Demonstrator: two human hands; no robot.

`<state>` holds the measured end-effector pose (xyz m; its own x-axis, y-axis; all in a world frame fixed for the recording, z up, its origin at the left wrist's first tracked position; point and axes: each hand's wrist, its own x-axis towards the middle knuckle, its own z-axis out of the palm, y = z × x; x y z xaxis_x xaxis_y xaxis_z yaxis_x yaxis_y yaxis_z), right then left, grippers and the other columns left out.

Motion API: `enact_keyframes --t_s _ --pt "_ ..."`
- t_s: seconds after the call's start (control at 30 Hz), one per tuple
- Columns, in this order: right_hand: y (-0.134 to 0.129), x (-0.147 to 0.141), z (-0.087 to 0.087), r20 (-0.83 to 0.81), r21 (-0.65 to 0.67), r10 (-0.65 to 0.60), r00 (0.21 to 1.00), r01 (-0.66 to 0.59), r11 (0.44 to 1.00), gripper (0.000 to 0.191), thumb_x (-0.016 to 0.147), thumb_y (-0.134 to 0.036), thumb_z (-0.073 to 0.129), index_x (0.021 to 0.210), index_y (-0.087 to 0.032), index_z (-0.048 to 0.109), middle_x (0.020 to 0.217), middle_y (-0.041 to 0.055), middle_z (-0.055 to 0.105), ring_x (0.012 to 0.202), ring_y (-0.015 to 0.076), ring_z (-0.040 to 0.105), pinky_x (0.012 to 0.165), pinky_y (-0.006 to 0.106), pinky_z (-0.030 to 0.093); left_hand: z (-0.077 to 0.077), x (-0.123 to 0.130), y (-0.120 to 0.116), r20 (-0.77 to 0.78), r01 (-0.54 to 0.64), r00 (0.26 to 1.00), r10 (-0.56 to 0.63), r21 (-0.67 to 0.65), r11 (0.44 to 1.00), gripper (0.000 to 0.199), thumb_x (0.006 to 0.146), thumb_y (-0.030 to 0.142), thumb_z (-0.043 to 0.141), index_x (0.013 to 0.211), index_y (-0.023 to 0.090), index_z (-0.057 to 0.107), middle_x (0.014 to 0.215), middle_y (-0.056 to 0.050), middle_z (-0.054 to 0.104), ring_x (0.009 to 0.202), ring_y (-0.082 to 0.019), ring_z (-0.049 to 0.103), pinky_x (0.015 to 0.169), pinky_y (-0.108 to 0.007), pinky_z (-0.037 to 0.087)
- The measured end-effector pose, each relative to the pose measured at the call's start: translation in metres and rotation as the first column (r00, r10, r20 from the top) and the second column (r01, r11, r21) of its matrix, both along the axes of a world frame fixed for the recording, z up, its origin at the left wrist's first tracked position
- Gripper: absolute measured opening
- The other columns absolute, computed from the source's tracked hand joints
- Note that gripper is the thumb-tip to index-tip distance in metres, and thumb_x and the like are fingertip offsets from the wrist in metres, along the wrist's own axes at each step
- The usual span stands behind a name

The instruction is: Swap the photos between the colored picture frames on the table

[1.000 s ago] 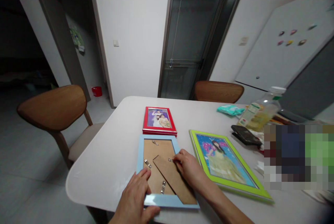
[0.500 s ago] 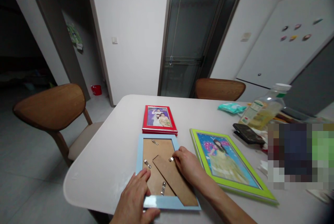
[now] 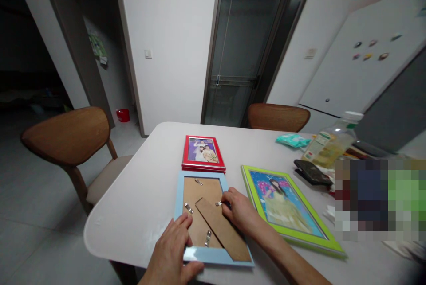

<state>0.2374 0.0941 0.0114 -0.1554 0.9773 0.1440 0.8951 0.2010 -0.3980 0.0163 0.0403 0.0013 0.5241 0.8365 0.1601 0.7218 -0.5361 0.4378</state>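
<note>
A blue frame [image 3: 208,256] is lying face down on the white table [image 3: 133,214], near the front edge, showing its brown backing [image 3: 201,191], a stand [image 3: 223,232] and metal clips. The left hand [image 3: 173,247] is resting over the frame's near left corner, its fingers lying on the blue rim and backing and its thumb spreading apart from them along the near edge. The right hand [image 3: 241,209] is reaching in from the right, fingers curling and bunching at the right-hand clip [image 3: 218,204] — whether they are actually pinching it, I cannot tell.

Just beyond the far edge, red frames [image 3: 203,167] are sitting in a stack, the top one facing up. To the right, a green frame [image 3: 293,205] is lying picture side up. Farther right, a black phone [image 3: 313,172], a bottle [image 3: 328,145] and a turquoise packet [image 3: 293,140] are crowding the table.
</note>
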Motion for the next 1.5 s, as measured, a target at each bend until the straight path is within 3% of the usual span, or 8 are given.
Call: enact_keyframes --t_s 0.33,0.57,0.83,0.97,1.1,1.33,1.5 --pt "-0.007 -0.003 -0.001 0.049 0.008 -0.033 0.998 0.033 0.999 0.010 0.068 -0.015 0.043 0.063 -0.016 0.052 0.068 0.0019 0.050 0.062 0.0112 0.046 0.058 0.021 0.033 0.003 0.000 -0.003 0.052 -0.008 0.999 0.010 -0.038 0.999 0.027 0.054 0.019 0.065 0.076 0.018 0.051 0.124 -0.013 0.045 0.117 -0.028 0.035 0.095 -0.047 0.029" --pt "-0.012 -0.002 0.008 0.017 -0.050 -0.021 1.000 0.022 0.999 0.016 0.070 -0.017 0.041 0.066 -0.016 0.056 0.070 0.0041 0.056 0.067 0.0138 0.051 0.060 0.022 0.035 0.008 -0.001 -0.004 0.066 -0.003 0.998 0.007 -0.061 0.998 0.025 0.055 0.020 0.064 0.076 0.019 0.052 0.123 -0.011 0.046 0.117 -0.027 0.036 0.096 -0.045 0.030" --pt "-0.014 -0.004 0.012 0.030 -0.038 -0.056 0.998 0.057 0.998 0.018 0.067 -0.013 0.043 0.072 -0.016 0.060 0.071 0.0053 0.058 0.067 0.0144 0.053 0.061 0.022 0.036 0.003 -0.003 -0.004 0.100 -0.001 0.995 0.005 -0.045 0.999 0.029 0.053 0.020 0.066 0.079 0.018 0.052 0.123 -0.012 0.046 0.117 -0.027 0.036 0.097 -0.045 0.029" --pt "-0.018 -0.027 0.018 -0.026 0.023 0.007 1.000 -0.006 1.000 0.026 0.074 -0.018 0.042 0.094 -0.017 0.059 0.084 0.0072 0.059 0.075 0.0147 0.054 0.069 0.023 0.038 0.005 -0.004 -0.005 0.134 0.019 0.991 -0.013 -0.041 0.999 0.028 0.054 0.022 0.067 0.077 0.019 0.051 0.118 -0.010 0.051 0.114 -0.025 0.040 0.097 -0.043 0.028" --pt "-0.014 -0.064 0.019 -0.055 0.015 0.161 0.985 -0.160 0.987 0.024 0.078 -0.022 0.041 0.084 -0.022 0.063 0.079 0.0037 0.058 0.072 0.0122 0.054 0.065 0.020 0.037 0.004 -0.004 -0.006 0.180 0.027 0.984 -0.020 -0.033 0.999 0.027 0.055 0.023 0.067 0.076 0.019 0.051 0.116 -0.009 0.052 0.111 -0.025 0.042 0.096 -0.043 0.028" --pt "-0.004 -0.087 0.010 -0.030 0.039 0.180 0.983 -0.179 0.983 0.020 0.073 -0.015 0.045 0.066 -0.018 0.064 0.067 0.0023 0.059 0.066 0.0117 0.052 0.061 0.020 0.036 0.000 -0.003 -0.005 0.196 0.040 0.980 -0.038 -0.009 0.999 0.031 0.053 0.020 0.070 0.077 0.019 0.051 0.113 -0.010 0.052 0.108 -0.026 0.043 0.094 -0.042 0.030" --pt "-0.001 -0.087 0.005 -0.137 0.060 0.114 0.984 -0.107 0.992 0.017 0.071 -0.013 0.046 0.071 -0.016 0.063 0.071 0.0043 0.061 0.066 0.0120 0.053 0.063 0.020 0.038 0.003 -0.003 -0.005 0.181 0.042 0.983 -0.035 -0.033 0.999 0.030 0.054 0.023 0.070 0.077 0.018 0.051 0.115 -0.010 0.051 0.110 -0.026 0.041 0.095 -0.043 0.030"
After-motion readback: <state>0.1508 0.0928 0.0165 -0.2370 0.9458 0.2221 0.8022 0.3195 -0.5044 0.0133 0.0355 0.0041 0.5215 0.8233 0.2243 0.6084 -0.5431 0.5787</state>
